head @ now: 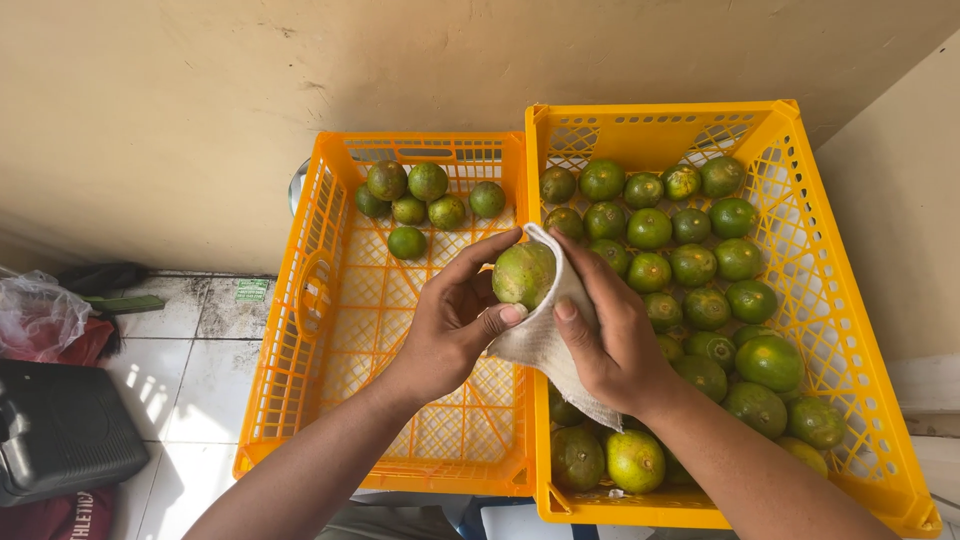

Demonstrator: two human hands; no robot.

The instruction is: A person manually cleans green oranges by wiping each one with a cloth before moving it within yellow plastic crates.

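Note:
My left hand grips a green, brown-mottled citrus fruit above the seam between two yellow crates. My right hand presses a white cloth against the fruit's right side and underside. The left crate holds several green fruits at its far end, the rest of its mesh floor showing. The right crate is filled with several green fruits.
A beige wall rises behind the crates. On the tiled floor at left lie a black case, a red cloth and a clear plastic bag. A light wall base runs along the right.

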